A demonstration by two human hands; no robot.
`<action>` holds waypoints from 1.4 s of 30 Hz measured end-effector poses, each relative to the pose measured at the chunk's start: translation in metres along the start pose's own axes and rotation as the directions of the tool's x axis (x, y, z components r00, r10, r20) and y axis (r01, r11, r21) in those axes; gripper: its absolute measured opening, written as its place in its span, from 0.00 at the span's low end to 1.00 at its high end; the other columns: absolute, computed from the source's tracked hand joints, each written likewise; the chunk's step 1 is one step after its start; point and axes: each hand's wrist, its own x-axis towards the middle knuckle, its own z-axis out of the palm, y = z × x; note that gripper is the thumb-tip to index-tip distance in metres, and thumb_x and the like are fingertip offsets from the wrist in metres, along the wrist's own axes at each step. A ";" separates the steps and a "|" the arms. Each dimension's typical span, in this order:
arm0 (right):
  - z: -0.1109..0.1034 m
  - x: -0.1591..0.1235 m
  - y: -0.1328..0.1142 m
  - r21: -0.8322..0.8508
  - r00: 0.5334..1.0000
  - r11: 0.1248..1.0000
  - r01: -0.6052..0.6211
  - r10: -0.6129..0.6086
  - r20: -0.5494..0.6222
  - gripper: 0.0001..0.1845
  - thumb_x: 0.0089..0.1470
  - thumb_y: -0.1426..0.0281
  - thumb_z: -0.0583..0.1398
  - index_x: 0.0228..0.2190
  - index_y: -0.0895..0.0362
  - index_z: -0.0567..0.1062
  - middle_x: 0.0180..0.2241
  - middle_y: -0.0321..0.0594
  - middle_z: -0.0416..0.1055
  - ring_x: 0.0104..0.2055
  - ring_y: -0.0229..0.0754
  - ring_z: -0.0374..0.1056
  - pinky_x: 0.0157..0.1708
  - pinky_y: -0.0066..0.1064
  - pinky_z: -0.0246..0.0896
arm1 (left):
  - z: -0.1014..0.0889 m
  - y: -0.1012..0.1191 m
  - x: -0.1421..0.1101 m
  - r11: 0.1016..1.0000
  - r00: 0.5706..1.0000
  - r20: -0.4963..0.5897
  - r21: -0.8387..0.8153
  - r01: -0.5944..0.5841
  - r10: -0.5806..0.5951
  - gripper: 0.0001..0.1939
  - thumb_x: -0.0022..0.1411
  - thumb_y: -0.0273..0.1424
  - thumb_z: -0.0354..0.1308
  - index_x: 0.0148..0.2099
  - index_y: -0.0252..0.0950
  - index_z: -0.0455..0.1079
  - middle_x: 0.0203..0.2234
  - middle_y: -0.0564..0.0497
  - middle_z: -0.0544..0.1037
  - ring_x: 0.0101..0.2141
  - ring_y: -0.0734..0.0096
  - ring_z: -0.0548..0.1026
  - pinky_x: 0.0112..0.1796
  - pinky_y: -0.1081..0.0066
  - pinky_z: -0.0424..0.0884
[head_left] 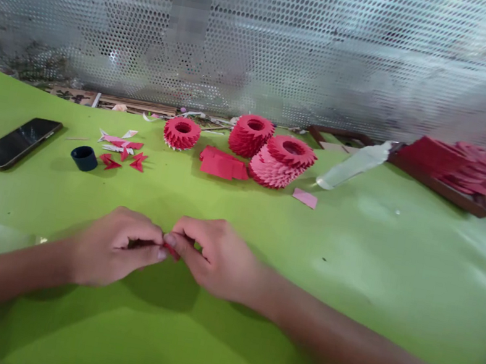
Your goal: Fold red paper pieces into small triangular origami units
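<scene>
Between my two hands, above the green table cover (204, 351), is a small piece of red paper (171, 250), mostly hidden by the fingers. My left hand (118, 248) pinches its left end between thumb and forefinger. From the other side my right hand (217, 259) grips it the same way, and the fingertips of both hands meet. Beyond them lies a stack of red paper slips (222, 164). Several folded red and pink paper pieces (124, 148) are scattered to its left.
Three ring-shaped folded-paper stacks stand behind: a small red one (181, 133), a red one (251, 136) and a pink-and-red one (281, 162). A phone (14, 143) and dark cap (84, 158) lie left. A glue bottle (354, 164), pink slip (305, 198) and paper-filled box (439, 186) are right.
</scene>
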 end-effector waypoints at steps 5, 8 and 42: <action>-0.001 0.000 0.004 0.125 0.999 0.991 -0.044 0.044 0.003 0.15 0.66 0.61 0.55 0.33 0.57 0.73 0.27 0.34 0.73 0.26 0.34 0.65 0.25 0.25 0.52 | -0.002 0.001 0.000 1.000 0.999 -0.049 0.006 -0.020 0.020 0.19 0.72 0.37 0.46 0.29 0.36 0.65 0.20 0.56 0.67 0.21 0.76 0.63 0.23 0.75 0.56; -0.001 0.001 0.005 0.112 0.997 0.993 -0.029 0.036 -0.061 0.16 0.66 0.63 0.55 0.30 0.58 0.72 0.25 0.33 0.71 0.24 0.33 0.63 0.24 0.25 0.51 | -0.002 0.003 0.001 0.998 0.996 -0.088 0.051 -0.030 0.034 0.19 0.72 0.36 0.44 0.29 0.36 0.64 0.19 0.56 0.67 0.20 0.76 0.64 0.23 0.75 0.57; -0.060 0.029 0.079 -0.466 0.826 0.831 -0.303 -0.015 -0.563 0.17 0.67 0.66 0.51 0.41 0.55 0.80 0.45 0.46 0.78 0.48 0.51 0.70 0.52 0.44 0.59 | -0.006 -0.006 -0.005 0.793 0.895 0.004 0.462 -0.397 0.446 0.14 0.72 0.30 0.46 0.39 0.37 0.73 0.22 0.53 0.75 0.23 0.71 0.71 0.29 0.70 0.61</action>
